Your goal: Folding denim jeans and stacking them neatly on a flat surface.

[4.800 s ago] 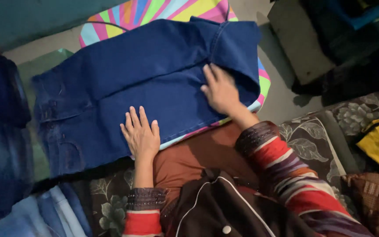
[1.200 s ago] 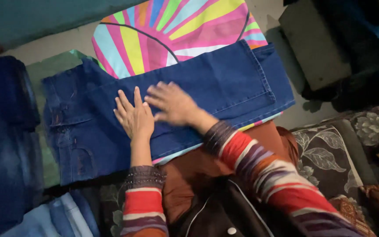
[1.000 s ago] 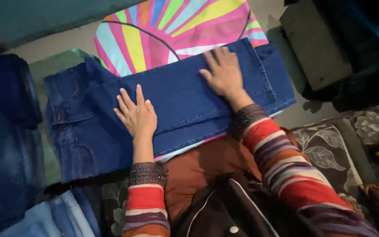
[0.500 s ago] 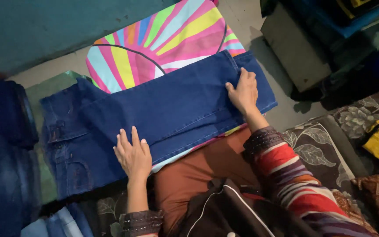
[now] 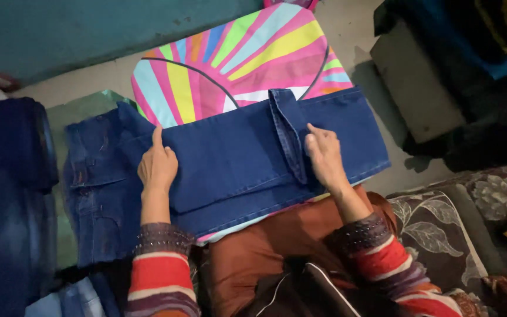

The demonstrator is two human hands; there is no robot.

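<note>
Pressing down on a pair of dark blue jeans, both hands lie on the denim with nothing gripped. The left hand is loosely curled, its forefinger stretched out toward the waistband end, its knuckles resting on the cloth. The right hand lies flat and open — fingers together — just beside the folded-over leg hem, which runs as a raised band across the fabric. The jeans are spread sideways over a cushion-like board with bright sunburst stripes that rests on the person's lap, the waist end hanging off its left edge. A stack of more dark denim sits well to the left. Striped sleeves with beaded cuffs cover both forearms, and a floral cushion lies at the right.
</note>
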